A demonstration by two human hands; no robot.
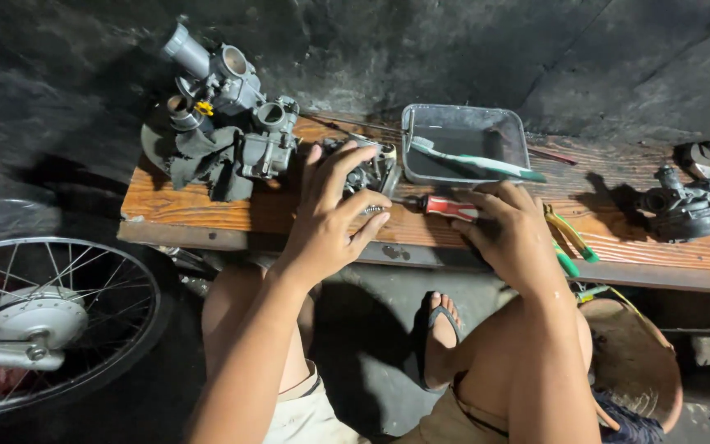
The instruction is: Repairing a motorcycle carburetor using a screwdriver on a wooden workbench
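Note:
My left hand (330, 215) rests on a small metal carburetor part (369, 171) on the wooden bench (207, 210), pinching a little screw or spring at its fingertips. My right hand (513, 234) grips a red-handled screwdriver (445, 205), whose tip points left toward the left fingers. Both hands are over the bench's front edge, above my bare knees.
Two grey carburetors (236, 107) with a dark rag stand at the back left. A clear plastic tray (463, 144) holds a toothbrush (474, 162). Green-handled pliers (569, 242) lie by my right hand. Another carburetor (684, 205) sits at far right. A spoked wheel (51, 321) is lower left.

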